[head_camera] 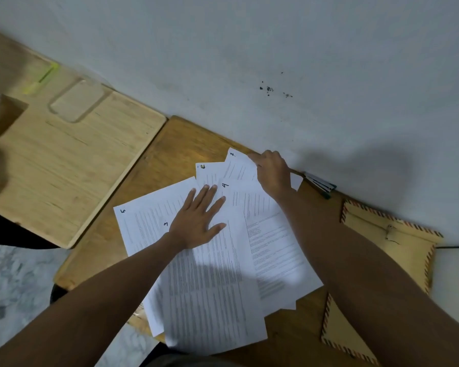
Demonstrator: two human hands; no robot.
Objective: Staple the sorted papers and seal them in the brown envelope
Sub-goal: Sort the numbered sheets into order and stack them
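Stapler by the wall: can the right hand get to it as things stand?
Probably yes. The stapler lies uncovered against the wall, just beside the right hand, which now pinches a sheet's corner and would have to let go.

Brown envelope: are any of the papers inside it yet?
No: the brown envelope lies beside the papers, still fanned loose on the table.

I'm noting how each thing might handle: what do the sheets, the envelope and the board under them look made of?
Sheets: thin matte white printer paper, lying flat, printed text.
Envelope: brown kraft paper, matte, with a striped edge and what looks like a string clasp.
Board: wood, by its visible grain, with a slight sheen; possibly veneer.
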